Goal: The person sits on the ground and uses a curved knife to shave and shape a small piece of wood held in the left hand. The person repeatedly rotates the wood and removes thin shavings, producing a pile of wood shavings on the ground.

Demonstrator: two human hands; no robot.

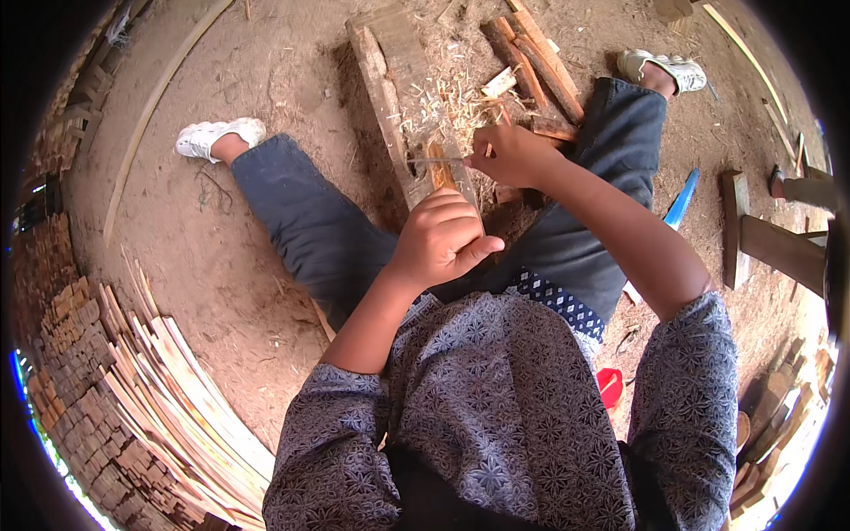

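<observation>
One wooden piece point(442, 178) lies on the plank point(403, 53); the left hand point(445, 235), thumb out, grips its near end, while the right hand point(512, 156), at the plank's right edge, holds a thin blade point(432, 160) across it. Pale shavings point(447, 99) are scattered over the plank's right edge.

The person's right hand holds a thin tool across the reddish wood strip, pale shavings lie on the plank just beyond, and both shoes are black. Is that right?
Not quite: the shoes are white, not black, as the head view shows. The rest stands: the right hand holds the thin tool across the reddish wood strip, with pale shavings on the plank beyond.
</observation>
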